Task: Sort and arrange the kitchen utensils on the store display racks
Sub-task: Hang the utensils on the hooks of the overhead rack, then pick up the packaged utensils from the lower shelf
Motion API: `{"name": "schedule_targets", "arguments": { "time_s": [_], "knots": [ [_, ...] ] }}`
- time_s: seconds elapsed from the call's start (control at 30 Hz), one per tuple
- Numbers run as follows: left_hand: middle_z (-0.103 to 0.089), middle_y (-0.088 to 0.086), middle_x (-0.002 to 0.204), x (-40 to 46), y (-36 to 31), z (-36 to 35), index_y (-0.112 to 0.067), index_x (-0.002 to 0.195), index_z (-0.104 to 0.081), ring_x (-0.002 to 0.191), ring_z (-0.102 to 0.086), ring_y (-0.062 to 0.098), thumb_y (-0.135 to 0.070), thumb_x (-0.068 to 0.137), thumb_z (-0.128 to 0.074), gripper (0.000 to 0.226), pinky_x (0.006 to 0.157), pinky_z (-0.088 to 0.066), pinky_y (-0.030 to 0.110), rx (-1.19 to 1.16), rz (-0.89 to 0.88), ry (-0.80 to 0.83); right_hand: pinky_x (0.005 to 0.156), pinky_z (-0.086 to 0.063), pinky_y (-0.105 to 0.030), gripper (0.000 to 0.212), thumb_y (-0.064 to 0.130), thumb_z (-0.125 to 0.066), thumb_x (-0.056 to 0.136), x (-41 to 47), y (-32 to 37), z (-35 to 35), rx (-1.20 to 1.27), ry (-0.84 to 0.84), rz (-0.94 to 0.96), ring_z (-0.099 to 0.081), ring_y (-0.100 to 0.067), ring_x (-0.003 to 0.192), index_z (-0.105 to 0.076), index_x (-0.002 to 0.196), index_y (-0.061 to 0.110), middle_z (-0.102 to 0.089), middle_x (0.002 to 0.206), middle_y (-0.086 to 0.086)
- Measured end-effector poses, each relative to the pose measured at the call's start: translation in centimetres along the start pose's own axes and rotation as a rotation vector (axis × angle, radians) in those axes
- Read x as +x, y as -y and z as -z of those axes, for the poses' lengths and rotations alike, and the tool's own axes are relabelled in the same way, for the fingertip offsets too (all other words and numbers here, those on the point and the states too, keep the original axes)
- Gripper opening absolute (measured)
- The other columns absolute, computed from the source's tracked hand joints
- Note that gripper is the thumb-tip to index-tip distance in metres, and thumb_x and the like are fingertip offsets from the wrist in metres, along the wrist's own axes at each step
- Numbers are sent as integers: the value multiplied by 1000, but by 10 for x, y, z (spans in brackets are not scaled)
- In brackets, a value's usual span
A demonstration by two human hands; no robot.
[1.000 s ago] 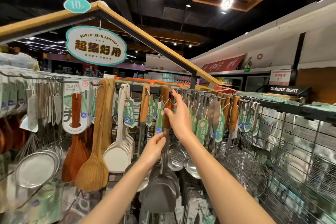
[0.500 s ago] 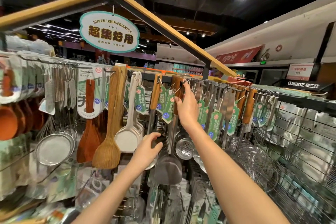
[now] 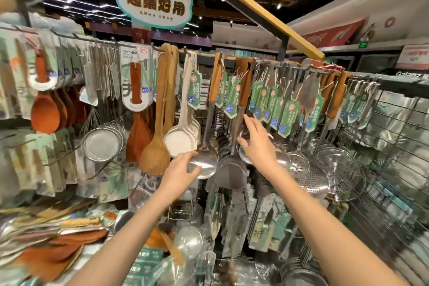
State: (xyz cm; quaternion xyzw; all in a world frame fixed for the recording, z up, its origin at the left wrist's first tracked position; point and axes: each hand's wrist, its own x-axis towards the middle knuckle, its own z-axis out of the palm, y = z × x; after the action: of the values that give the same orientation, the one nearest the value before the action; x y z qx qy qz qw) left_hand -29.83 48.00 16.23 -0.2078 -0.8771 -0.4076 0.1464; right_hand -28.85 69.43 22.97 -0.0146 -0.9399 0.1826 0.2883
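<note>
— Left hand?
— Cupped against the bowl of a steel ladle, thumb and fingers touching its rim.

— Right hand?
— Spread loose, gripping nothing, just beside a hanging dark turner.

— Further out?
— Wooden spatula and white rice paddles to the left, skimmers right, all hooked along the display rail.

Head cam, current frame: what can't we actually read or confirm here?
- Head view: left hand fingertips sit at the steel ladle bowl; grip or mere touch unclear.
- Right hand is spread open, covering the utensils behind it.
- Small print on the green tags: too small and blurred.
- Bottom-left pile of wooden utensils: motion-blurred, cut by the frame edge.
</note>
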Motion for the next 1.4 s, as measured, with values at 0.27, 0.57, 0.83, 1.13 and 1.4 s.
{"name": "schedule_targets", "arguments": {
  "time_s": [0.27, 0.57, 0.83, 1.13, 1.4],
  "knots": [
    [-50, 4, 133, -63, 44, 9, -16, 133, -46, 125, -44, 20, -33, 88, -58, 49, 104, -34, 32, 144, 56, 39, 114, -24, -41, 65, 43, -51, 94, -84, -7, -47, -91, 180, 87, -21, -21, 142, -25, 148, 20, -25, 154, -4],
    [-48, 5, 136, -122, 106, 48, -16, 134, -44, 126, -43, 22, -32, 89, -56, 49, 102, -37, 37, 229, 171, 94, 116, -21, -38, 65, 46, -48, 94, -156, 37, -119, -101, 360, 104, -17, -19, 144, -24, 149, 20, -22, 156, -2],
    [-49, 0, 136, -136, 195, 106, -19, 133, -45, 127, -42, 19, -35, 86, -59, 51, 105, -35, 38, 216, 179, 127, 116, -21, -40, 66, 50, -46, 93, -174, 123, -187, -100, 403, 54, -19, -18, 143, -24, 148, 23, -24, 155, 0],
    [-49, -1, 135, -154, 294, 185, -23, 132, -45, 126, -43, 17, -39, 85, -60, 53, 104, -36, 35, 244, 200, 191, 115, -22, -36, 64, 43, -50, 93, -201, 219, -259, -47, 475, -60, -22, -18, 142, -26, 148, 18, -26, 153, -1],
    [-50, -1, 135, -164, 335, 209, -22, 135, -43, 124, -45, 17, -40, 84, -62, 57, 104, -38, 35, 253, 354, 166, 115, -22, -36, 66, 47, -48, 93, -188, 258, -311, -20, 550, 43, -25, -16, 141, -26, 147, 18, -27, 153, 0]
  ]
}}
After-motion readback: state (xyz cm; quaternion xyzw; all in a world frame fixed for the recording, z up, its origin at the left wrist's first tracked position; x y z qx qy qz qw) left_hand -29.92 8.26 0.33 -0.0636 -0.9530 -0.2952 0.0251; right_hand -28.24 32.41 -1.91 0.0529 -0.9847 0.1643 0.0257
